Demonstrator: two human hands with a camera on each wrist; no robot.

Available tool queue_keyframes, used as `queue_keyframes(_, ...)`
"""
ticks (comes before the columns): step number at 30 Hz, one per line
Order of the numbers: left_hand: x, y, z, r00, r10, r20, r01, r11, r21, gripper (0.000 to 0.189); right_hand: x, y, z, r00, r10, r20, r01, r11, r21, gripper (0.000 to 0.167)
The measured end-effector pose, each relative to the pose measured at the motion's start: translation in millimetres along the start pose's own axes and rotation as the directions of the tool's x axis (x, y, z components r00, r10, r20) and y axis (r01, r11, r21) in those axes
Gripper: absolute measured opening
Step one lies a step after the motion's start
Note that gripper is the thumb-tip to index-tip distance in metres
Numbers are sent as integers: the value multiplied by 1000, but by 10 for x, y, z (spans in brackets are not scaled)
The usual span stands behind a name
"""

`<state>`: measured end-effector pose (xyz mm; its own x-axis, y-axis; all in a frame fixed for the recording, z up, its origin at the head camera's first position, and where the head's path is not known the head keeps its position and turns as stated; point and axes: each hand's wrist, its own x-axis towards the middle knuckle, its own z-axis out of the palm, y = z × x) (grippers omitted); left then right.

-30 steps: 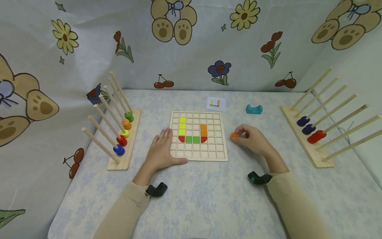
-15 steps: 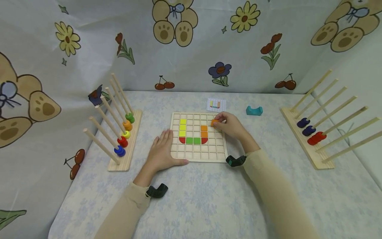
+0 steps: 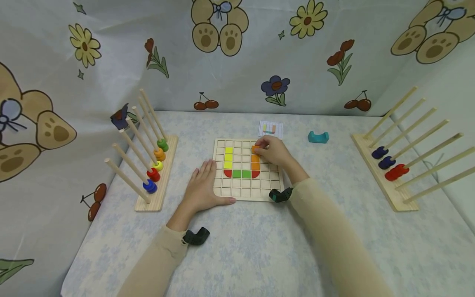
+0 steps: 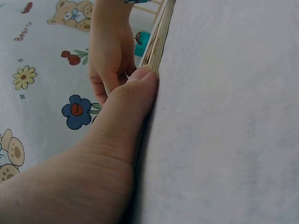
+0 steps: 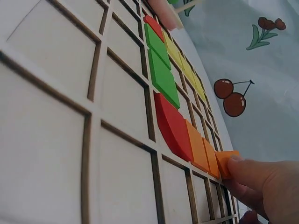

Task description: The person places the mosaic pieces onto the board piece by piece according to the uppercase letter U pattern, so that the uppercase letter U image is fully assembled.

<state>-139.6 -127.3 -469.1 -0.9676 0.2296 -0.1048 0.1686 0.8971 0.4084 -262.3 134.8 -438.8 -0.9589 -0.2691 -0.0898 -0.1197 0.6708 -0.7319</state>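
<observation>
My right hand (image 3: 274,152) pinches an orange square tile (image 5: 225,161) between thumb and fingers at the top of the orange column on the wooden grid board (image 3: 270,192). In the right wrist view that tile is slightly tilted, beside two orange tiles (image 5: 200,144) lying in cells. Red rounded corner tiles (image 3: 227,173), green tiles (image 3: 241,174) and yellow tiles (image 3: 228,157) make up the rest of a U shape. My left hand (image 3: 200,187) rests along the board's left edge, fingers straight and thumb (image 4: 126,107) stretched along the near edge.
A pattern card (image 3: 271,128) lies behind the board, and a teal curved block (image 3: 318,137) sits right of it. Peg racks with coloured beads stand at left (image 3: 156,202) and right (image 3: 398,198). A patterned cloth (image 3: 237,82) hangs at the back.
My right hand has carried the orange tile from the table right of the board leftward and onto the top of the orange column. My left hand has stayed in place.
</observation>
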Motion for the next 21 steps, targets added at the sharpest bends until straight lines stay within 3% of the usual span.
queue_keyframes(21,2,-12,1,1000,9,-10,-9,1000,3,147,49,37,35,1000,-4,14,4,998,-62,20)
